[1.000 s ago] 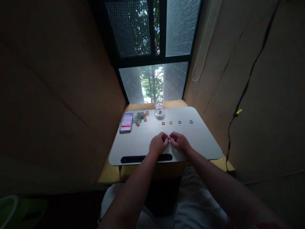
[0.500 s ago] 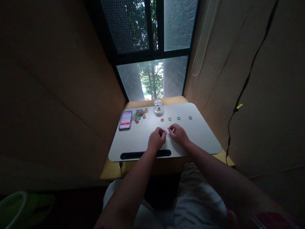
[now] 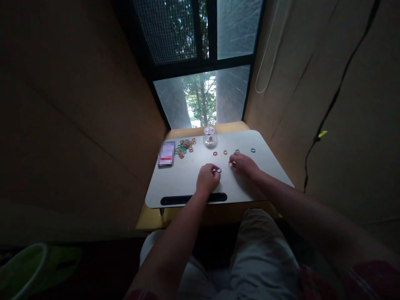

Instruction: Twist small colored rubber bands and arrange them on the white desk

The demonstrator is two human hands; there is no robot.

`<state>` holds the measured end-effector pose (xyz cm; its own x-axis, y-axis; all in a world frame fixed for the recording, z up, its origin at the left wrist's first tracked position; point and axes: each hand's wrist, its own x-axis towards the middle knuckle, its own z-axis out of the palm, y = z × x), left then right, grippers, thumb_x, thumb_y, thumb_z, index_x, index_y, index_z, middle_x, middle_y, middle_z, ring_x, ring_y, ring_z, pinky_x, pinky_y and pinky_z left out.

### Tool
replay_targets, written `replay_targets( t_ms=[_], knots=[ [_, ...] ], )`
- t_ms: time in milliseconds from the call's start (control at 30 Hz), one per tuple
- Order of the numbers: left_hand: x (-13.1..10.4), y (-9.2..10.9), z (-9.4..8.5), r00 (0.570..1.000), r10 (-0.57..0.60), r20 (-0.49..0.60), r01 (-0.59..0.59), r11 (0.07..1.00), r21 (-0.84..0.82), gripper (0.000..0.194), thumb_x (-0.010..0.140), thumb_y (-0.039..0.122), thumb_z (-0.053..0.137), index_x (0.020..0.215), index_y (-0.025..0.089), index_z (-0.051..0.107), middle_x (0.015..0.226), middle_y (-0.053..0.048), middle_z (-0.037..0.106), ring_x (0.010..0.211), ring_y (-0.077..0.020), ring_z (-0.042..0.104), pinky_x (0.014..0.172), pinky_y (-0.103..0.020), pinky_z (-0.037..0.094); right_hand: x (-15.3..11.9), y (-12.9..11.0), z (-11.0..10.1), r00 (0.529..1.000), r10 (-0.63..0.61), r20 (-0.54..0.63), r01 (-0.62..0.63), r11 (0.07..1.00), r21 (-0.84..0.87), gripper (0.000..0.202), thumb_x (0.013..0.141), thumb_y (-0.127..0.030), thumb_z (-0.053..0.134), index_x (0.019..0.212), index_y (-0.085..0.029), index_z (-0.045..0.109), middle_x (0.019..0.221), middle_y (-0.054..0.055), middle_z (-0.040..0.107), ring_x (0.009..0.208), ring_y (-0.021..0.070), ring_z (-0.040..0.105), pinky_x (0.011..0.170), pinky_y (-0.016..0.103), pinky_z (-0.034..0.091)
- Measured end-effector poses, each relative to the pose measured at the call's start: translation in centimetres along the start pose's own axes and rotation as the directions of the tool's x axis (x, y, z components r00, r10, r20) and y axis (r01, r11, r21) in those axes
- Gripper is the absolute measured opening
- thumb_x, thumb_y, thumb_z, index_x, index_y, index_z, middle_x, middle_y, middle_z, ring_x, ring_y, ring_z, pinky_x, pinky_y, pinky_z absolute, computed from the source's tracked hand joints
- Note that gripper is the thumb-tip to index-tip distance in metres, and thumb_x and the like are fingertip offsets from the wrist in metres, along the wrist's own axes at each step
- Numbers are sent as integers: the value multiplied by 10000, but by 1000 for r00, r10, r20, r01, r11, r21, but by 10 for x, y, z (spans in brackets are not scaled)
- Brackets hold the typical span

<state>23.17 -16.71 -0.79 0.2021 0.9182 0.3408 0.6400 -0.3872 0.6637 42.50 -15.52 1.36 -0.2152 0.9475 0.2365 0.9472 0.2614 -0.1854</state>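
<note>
My left hand (image 3: 208,179) is over the middle of the white table, thumb and forefinger pinched on a small purple hair tie (image 3: 219,170). To its right, my right hand (image 3: 243,163) has its fingertips pressed together low over the tabletop. Something small and pale shows at those fingertips, too small to name. Beyond the hands is a spaced row of single hair ties: a red one (image 3: 215,153), a yellow one (image 3: 225,152), a green one (image 3: 237,151) partly behind my right hand, and a dark bluish one (image 3: 253,150).
A mixed pile of coloured hair ties (image 3: 185,146) lies at the back left, beside a phone (image 3: 166,154). A clear rounded container (image 3: 210,141) stands at the back. The white folding table (image 3: 181,179) has a black slot strip (image 3: 178,200) along its near edge, below a window.
My right hand has moved right, away from my left, which keeps its pinch. More of the purple hair tie shows now. The whole view has shifted slightly.
</note>
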Motion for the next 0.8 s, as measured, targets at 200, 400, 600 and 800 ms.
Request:
replay_targets(
  t_ms=[200, 400, 600, 800],
  knots=[
    [0, 1, 1, 1000, -10, 4, 10, 1000, 13, 166, 735, 105, 512, 840, 182, 615, 913, -50, 644, 914, -184, 565, 886, -327, 438, -23, 14, 1, 996, -86, -38, 90, 989, 118, 174, 825, -157, 511, 970, -178, 605, 951, 77, 607, 855, 179, 535, 746, 273, 394],
    [0, -3, 2, 997, -75, -5, 75, 996, -57, 198, 732, 111, 496, 869, 180, 622, 920, -42, 650, 854, -159, 594, 840, -314, 468, -31, 11, 12, 984, -35, -172, 67, 980, 186, 158, 843, -182, 503, 952, -158, 614, 912, 95, 613, 865, 208, 516, 816, 326, 391],
    [1, -6, -1, 983, -182, -5, 180, 977, -114, 183, 755, 151, 488, 870, 179, 627, 881, -23, 667, 716, -128, 600, 736, -278, 483, -38, 5, 19, 975, -32, -221, 89, 963, 253, 129, 856, -208, 502, 906, -181, 618, 856, 74, 612, 830, 205, 505, 778, 324, 386],
    [-1, -3, -3, 993, -111, 40, 113, 992, -50, 174, 747, 137, 503, 854, 181, 632, 849, -23, 664, 756, -143, 598, 754, -289, 477, -38, 5, 15, 976, -82, -204, 136, 954, 267, 139, 850, -185, 505, 814, -192, 639, 864, 62, 616, 828, 187, 512, 784, 310, 388]
  ],
)
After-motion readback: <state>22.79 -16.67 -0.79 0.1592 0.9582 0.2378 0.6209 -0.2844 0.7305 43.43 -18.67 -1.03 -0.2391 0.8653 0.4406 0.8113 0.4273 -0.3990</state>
